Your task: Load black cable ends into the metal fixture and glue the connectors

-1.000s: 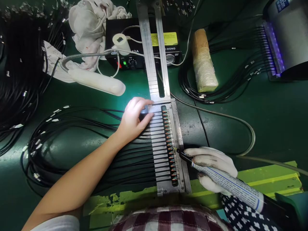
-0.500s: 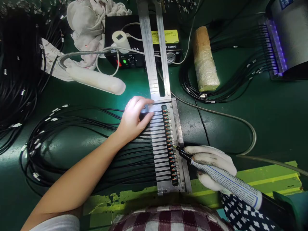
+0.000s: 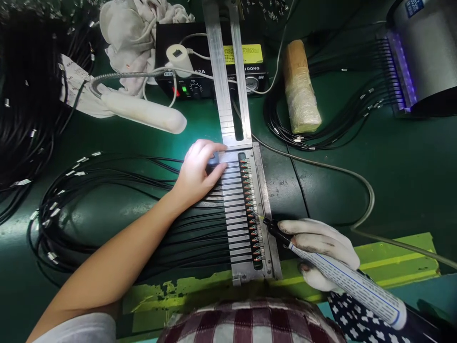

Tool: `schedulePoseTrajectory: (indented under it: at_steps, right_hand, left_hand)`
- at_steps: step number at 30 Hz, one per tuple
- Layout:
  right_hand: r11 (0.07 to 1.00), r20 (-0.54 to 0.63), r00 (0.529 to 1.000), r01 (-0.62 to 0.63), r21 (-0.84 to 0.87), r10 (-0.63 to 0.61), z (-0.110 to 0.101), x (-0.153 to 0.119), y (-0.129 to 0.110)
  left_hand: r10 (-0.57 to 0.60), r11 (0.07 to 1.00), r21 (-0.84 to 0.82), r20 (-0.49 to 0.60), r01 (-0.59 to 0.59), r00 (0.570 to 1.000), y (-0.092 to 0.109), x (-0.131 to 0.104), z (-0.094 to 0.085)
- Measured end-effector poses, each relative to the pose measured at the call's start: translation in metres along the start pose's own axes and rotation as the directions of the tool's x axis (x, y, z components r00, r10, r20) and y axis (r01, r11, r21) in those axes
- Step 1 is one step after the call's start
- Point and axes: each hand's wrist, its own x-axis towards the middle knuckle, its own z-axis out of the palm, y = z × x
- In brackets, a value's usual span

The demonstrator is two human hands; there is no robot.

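Step in hand looks like dosing small terminals one at a time from a fine tip, roughly mid-row, my read. Right hand (image 3: 324,243), white-gloved, fingers closed round a labelled dispensing syringe (image 3: 346,281), black nose pointing left and slightly away from the body. Its thin yellowish needle (image 3: 261,217) reaches over the right edge of the metal fixture (image 3: 236,275) to the row of cable terminals (image 3: 257,245); contact or slight hover, can't tell. Fixture lies flat on the green bench (image 3: 335,186), in front of the person, far end meeting a slotted metal rail (image 3: 218,66). Black cables (image 3: 200,229) run in from the left, side by side across the fixture, terminals over its dark slot. Left hand (image 3: 194,174), bare, thumb and forefinger curved and apart, tips at the fixture's far left edge by a small blue-grey block (image 3: 213,159); seems to steady it, pressure can't be judged. White gooseneck lamp (image 3: 143,112) beyond the left hand. Next move calls for lining the needle up on one terminal, dosing lightly, then shifting to its neighbour without smearing, with the fixture held steady.
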Motion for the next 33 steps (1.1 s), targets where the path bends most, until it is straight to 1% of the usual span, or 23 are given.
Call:
schedulePoseTrajectory:
  at_steps: [4,8,12,15,22,29,33]
  right_hand:
    - [1.000,0.043,0.999,0.004,-0.022,-0.003,0.0041,-0.0029,0.0012]
    - [1.000,0.041,0.999,-0.022,-0.004,0.023,0.0062,-0.0040,0.0039]
    - [0.999,0.054,0.997,-0.053,-0.013,0.053,0.0062,-0.0046,0.0039]
    - [0.998,0.058,0.996,-0.062,-0.007,0.062,0.0064,-0.0051,0.0041]
    - [1.000,0.041,0.999,-0.005,0.000,0.005,0.0062,-0.0016,0.0044]
    - [0.999,0.058,0.998,-0.035,0.004,0.034,0.0042,-0.0022,0.0027]
    - [1.000,0.059,0.998,-0.021,0.010,0.021,0.0044,-0.0033,0.0038]
  left_hand:
    - [-0.008,1.000,0.003,0.003,0.008,1.000,-0.0002,0.0003,0.0003]
    - [-0.034,0.999,0.013,0.016,0.033,0.999,0.0005,0.0007,-0.0003]
    - [-0.019,1.000,0.006,0.014,0.019,1.000,0.0009,0.0004,-0.0007]
    - [-0.032,0.999,0.016,0.017,0.031,0.999,0.0007,-0.0001,-0.0004]
    - [-0.019,1.000,0.003,0.008,0.019,1.000,0.0005,-0.0001,0.0000]
    - [-0.037,0.999,0.013,0.025,0.036,0.999,0.0002,0.0000,-0.0004]
    - [-0.044,0.999,0.023,0.032,0.043,0.999,0.0006,0.0002,-0.0004]
